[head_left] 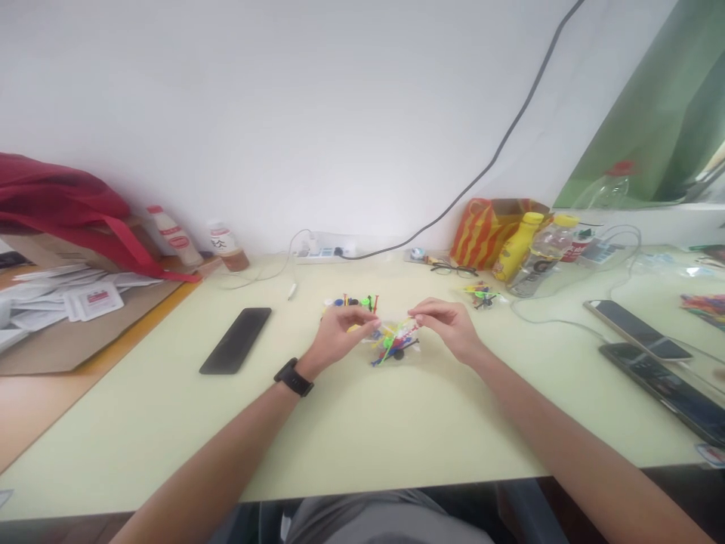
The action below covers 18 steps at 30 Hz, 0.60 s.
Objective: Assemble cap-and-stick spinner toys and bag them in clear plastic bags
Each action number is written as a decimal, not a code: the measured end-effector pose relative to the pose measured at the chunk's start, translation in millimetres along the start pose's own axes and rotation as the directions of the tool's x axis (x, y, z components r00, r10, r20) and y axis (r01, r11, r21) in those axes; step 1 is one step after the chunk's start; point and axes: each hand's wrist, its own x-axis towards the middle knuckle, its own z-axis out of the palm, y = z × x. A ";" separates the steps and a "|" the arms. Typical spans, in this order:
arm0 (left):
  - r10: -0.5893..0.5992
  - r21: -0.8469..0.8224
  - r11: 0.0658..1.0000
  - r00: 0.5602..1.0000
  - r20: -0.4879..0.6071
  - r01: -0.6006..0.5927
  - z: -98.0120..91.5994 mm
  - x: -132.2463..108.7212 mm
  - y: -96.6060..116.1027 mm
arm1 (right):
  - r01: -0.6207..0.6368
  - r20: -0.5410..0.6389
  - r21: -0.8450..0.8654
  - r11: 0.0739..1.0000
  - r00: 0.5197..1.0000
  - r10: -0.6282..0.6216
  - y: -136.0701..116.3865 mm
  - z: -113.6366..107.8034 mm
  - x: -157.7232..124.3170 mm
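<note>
A small clear plastic bag [395, 346] of colourful plastic pieces is at the middle of the table, between my hands. My left hand [335, 337], with a black watch [293, 377] on its wrist, pinches at the bag's upper left side. On the other side, the thumb and fingertips of my right hand [453, 329] close on the upper right edge. Green, blue, red, yellow and black pieces show through the film. Just behind my left hand lie more colourful pieces [368, 303], partly hidden by it. A further little bunch of such pieces [481, 293] rests beyond my right hand.
A black phone [236, 341] lies on the left, and two more phones [637, 330] on the right with cables. Along the wall are a power strip [322, 254], glasses [455, 269], a striped bag [474, 233] and a yellow bottle [516, 247]. White packets [94, 300] fill the left side.
</note>
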 end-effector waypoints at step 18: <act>0.109 0.273 0.948 0.974 0.200 -0.163 9.4 -6.9 14.9 | 0.129 0.207 -0.312 0.941 0.976 -0.065 -25.0 15.7 -7.2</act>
